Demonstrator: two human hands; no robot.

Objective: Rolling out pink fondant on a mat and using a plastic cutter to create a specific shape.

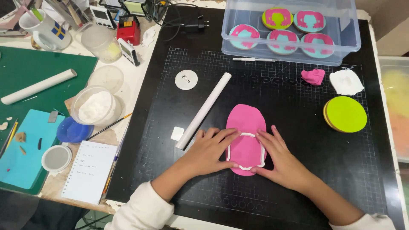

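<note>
Right now your two hands press down on a white cutter (246,151). It sits on a flat pink sheet (246,127) of soft dough, near the sheet's lower end. The pink sheet lies in the middle of the black cutting mat (298,191).

Your left hand (211,151) lies flat on the mat. Its fingers (226,137) are spread out and reach over the left edge of the cutter. Your right hand (283,159) does the same from the other side. Its fingers (260,137) are spread too, and the thumb touches the bottom corner of the cutter. Neither hand pinches or grabs anything. They just push with open fingers.

Just beside your left hand lies a white rolling pin (203,110), tilted on the mat. A small white square (177,133) sits next to its lower end. Farther up is a round white disc (186,79).

To the right you can see a round green-topped cookie (346,114). Above it are a pink lump (313,76) and a white piece (346,81) of dough.

At the top stands a clear plastic box (341,47) with pink and blue cookies inside.

Off the mat on the left are a tub of white powder (93,106), a spiral notepad (89,170), a blue board (30,153) and a second white roller (38,86) on a green mat.
</note>
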